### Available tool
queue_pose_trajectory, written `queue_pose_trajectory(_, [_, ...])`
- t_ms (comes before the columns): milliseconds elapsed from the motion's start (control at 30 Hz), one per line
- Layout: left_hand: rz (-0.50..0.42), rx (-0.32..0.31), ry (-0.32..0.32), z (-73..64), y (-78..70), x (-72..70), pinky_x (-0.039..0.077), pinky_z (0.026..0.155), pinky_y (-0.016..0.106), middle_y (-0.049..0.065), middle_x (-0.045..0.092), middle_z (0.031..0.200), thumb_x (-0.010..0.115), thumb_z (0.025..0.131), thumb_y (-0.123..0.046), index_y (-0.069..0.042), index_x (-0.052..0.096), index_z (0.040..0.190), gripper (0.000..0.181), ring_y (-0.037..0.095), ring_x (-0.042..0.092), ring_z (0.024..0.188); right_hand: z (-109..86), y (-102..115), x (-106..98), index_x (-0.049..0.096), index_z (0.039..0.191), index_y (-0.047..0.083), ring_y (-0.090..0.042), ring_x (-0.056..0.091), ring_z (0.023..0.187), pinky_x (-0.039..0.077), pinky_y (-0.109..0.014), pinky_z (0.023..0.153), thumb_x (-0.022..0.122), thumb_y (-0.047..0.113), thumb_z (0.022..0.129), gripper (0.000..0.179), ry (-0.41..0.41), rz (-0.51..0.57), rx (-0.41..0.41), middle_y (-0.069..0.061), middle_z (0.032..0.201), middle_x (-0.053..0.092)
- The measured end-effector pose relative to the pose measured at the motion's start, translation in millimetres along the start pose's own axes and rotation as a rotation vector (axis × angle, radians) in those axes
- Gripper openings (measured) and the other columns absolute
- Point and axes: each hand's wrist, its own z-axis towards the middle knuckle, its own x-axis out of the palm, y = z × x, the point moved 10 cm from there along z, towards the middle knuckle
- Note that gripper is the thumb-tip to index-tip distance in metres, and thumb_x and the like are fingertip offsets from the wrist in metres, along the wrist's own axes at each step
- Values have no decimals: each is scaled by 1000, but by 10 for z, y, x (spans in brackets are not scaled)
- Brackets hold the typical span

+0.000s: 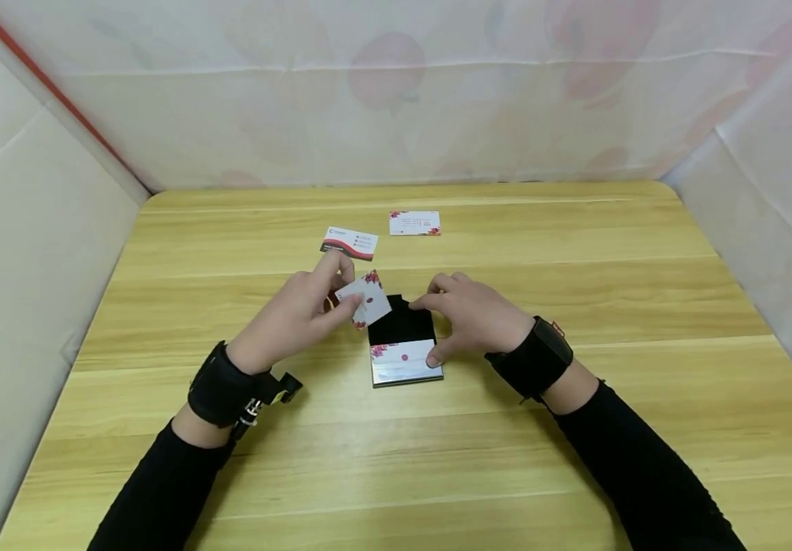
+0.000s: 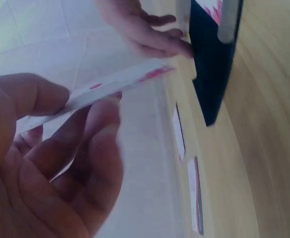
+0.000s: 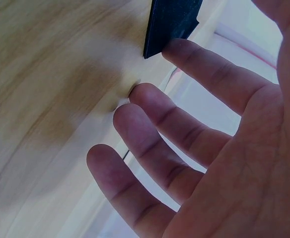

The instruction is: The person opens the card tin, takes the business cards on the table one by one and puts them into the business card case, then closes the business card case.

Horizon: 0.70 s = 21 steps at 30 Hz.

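My left hand (image 1: 302, 314) pinches a white business card (image 1: 373, 303) with pink flowers between thumb and fingers, held tilted above the table. In the left wrist view this business card (image 2: 112, 87) appears nearly edge-on. Below and to its right lies a business card holder (image 1: 402, 375), its black lid (image 1: 399, 327) folded open away from me. Inside it shows another flowered card (image 1: 390, 353). My right hand (image 1: 478, 315) rests its thumb on the holder's right side and touches the lid with the index finger; its other fingers (image 3: 137, 124) are extended and relaxed.
Two cards lie farther back on the wooden table (image 1: 230, 490): one with a red and black wave (image 1: 350, 242), partly behind my left hand, and a flowered one (image 1: 415, 223) to its right. A pale cloth (image 1: 478, 115) hangs behind the table.
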Motion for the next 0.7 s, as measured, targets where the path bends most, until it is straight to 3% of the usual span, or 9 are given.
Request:
queue_pose_trajectory(67, [-55,11,34,2,-29,64,39,52,24,-3,54,69,61,98,-14,-14,39,105,23,10,46,53,-3,-9,6,63,137,23,-23,49,106,46,-36,86,87,58,65,84,3,-3,3,-4,123,55])
queue_pose_trajectory(133, [-89,20,73,6,-53,137,44,54,25,-4,60,75,61,98,-12,-13,40,115,27,11,56,57,-6,-12,14,63,137,22,-23,49,105,46,-36,85,87,58,65,84,5,-3,4,-4,122,55])
queue_pose_trajectory(200, [-84,36,104,10,-80,202,47,56,26,-5,62,78,62,98,-11,-17,41,132,41,10,59,59,-7,-12,23,63,137,22,-23,49,104,46,-36,85,87,58,65,84,5,0,5,-4,122,56])
queue_pose_trajectory(300, [-30,82,131,17,-131,280,47,62,26,-8,68,98,62,99,-14,-25,39,149,56,8,55,62,-4,-4,25,63,137,21,-23,50,104,46,-36,84,88,57,65,84,1,2,2,-4,122,56])
queue_pose_trajectory(433, [32,115,116,24,-159,335,45,64,26,-7,67,114,65,97,-15,-22,55,135,40,9,48,66,3,4,13,63,137,21,-23,50,105,46,-36,85,87,56,66,83,0,4,0,-4,122,55])
queue_pose_trajectory(533, [48,101,91,27,-149,363,43,60,26,-5,69,101,69,95,-16,-18,57,122,30,9,49,66,0,6,6,63,137,21,-23,50,105,46,-36,85,87,56,67,82,6,9,4,-4,122,56])
queue_pose_trajectory(700, [53,80,81,29,-122,422,40,60,26,-5,65,88,74,92,-18,-18,55,114,29,9,48,65,1,8,7,62,137,21,-23,50,105,46,-36,85,88,57,66,84,11,11,11,-4,122,56])
